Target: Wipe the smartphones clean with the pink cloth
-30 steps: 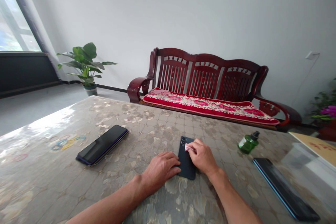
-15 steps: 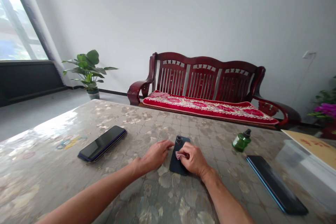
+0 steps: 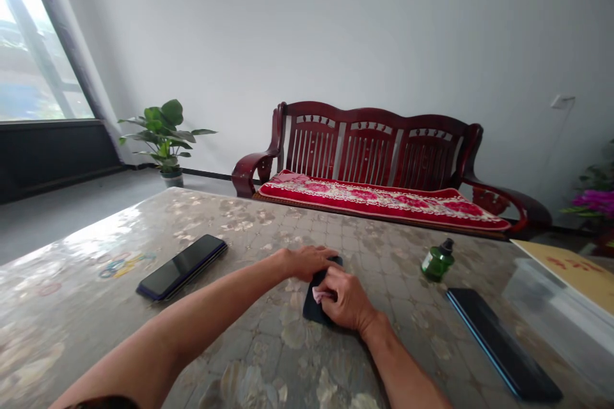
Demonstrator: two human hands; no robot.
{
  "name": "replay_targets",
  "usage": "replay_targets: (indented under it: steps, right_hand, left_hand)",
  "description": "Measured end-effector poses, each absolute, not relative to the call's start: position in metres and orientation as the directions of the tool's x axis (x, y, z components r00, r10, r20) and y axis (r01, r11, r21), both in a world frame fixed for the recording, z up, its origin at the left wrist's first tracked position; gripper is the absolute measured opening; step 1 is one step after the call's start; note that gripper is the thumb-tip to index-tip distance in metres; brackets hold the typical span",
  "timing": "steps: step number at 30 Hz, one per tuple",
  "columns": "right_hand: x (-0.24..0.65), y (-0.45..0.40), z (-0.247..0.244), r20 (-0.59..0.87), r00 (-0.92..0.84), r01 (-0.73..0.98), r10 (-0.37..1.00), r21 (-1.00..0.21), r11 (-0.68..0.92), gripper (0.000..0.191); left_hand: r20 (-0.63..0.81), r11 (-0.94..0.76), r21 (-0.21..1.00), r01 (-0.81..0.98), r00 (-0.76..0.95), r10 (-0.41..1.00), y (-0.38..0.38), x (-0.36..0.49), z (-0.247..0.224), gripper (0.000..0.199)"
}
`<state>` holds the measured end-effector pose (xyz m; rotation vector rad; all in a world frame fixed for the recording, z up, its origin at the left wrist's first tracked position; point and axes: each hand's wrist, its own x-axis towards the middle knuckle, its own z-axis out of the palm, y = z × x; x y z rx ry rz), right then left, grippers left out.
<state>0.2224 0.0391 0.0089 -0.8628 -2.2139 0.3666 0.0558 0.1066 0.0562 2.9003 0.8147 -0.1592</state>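
A dark blue phone lies on the patterned table, partly hidden under both hands. My left hand rests across its upper end, fingers stretched out to the right over the camera corner. Pinched in my right hand is a small pink cloth, pressed on the phone's back. To the left lies a stack of phones, the top one with its dark screen up. A green bottle with a black top stands to the right, and another dark phone with a blue edge lies nearer.
Coloured rubber bands lie at the table's left. A clear plastic box with a tan sheet is at the right edge. Behind the table stand a red wooden bench and a potted plant.
My left hand has moved from beside the phone up and right onto its upper end. My right hand, with the cloth, has shifted slightly down and left on the phone's back.
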Motion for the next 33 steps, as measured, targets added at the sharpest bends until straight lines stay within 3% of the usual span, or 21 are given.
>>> replay_targets:
  steps: [9,15,21,28,33]
  right_hand:
    - [0.226,0.039,0.011,0.462,-0.524,0.562,0.716,-0.445,0.698,0.019]
    - [0.230,0.042,0.010,0.458,-0.404,0.703,0.792,-0.398,0.589,0.015]
    - [0.231,0.043,0.011,0.460,-0.280,0.810,0.843,-0.358,0.464,0.016]
    - [0.230,0.043,0.009,0.462,-0.244,0.875,0.853,-0.275,0.399,0.019]
    - [0.220,0.039,0.010,0.474,-0.253,0.890,0.843,-0.228,0.395,0.016]
  left_hand:
    - [-0.155,-0.693,0.042,0.720,0.690,0.707,0.093,0.041,0.072,0.071]
    - [-0.199,-0.493,0.090,0.865,0.501,0.842,0.074,0.017,0.073,0.067]
    - [-0.108,-0.304,0.167,0.938,0.323,0.940,0.037,0.012,0.051,0.056]
    - [-0.051,-0.337,0.332,0.881,0.373,0.926,0.030,-0.009,0.036,0.072]
    - [0.015,-0.328,0.365,0.871,0.347,0.938,0.033,-0.016,0.028,0.064]
